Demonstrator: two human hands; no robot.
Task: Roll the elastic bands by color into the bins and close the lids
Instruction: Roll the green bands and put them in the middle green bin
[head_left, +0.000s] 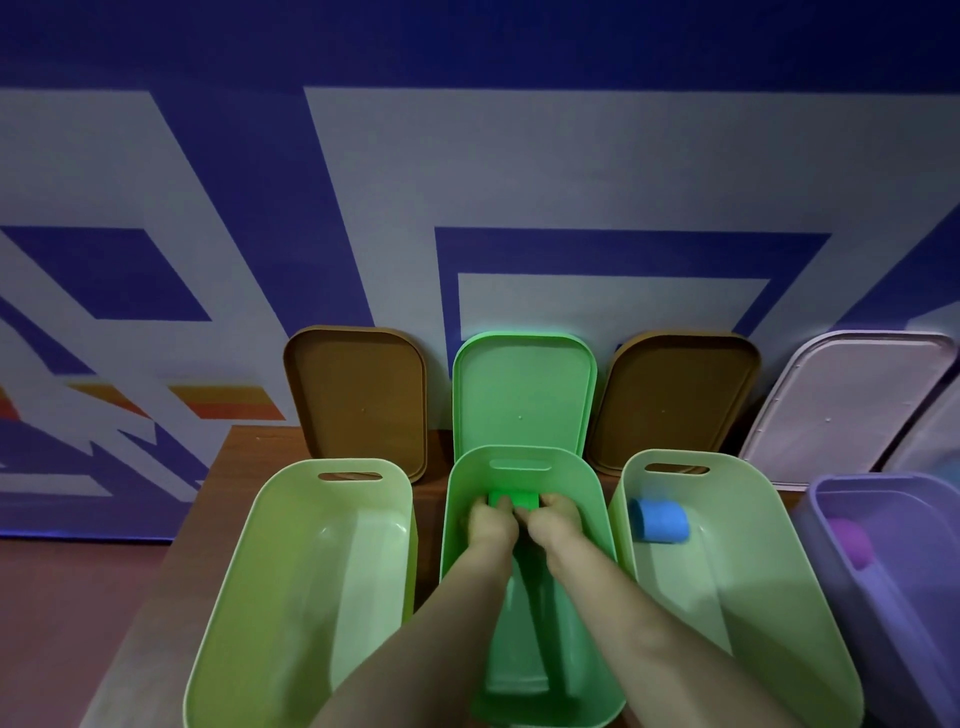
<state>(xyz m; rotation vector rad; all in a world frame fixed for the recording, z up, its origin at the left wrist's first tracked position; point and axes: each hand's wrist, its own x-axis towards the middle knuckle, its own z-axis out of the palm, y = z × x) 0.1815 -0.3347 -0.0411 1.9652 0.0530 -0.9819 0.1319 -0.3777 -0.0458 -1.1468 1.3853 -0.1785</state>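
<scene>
Both of the person's hands reach deep into the middle green bin (519, 474), which stands on the wooden table (249, 467) between two paler green bins. The left hand (491, 522) and the right hand (555, 518) meet side by side at the bin's far end, just below its handle slot. Between them is the green band roll (514, 500). It lies crosswise on the bin floor, and each hand's fingers curl over one end, so both appear to grip it, though the dim light blurs the fingertips. Only the roll's top edge shows beyond the knuckles. The left pale green bin (311, 571) sits just beside the middle one. The right pale green bin (727, 545) holds a blue band roll (660, 521) lying against its left wall near the far end. Further right, a purple bin (909, 519) holds a purple band roll (849, 540). Behind the bins, four lids lean upright against the patterned wall: a brown lid (358, 395), a green lid (522, 389), a second brown lid (675, 400) and a pale lilac lid (841, 400).
</scene>
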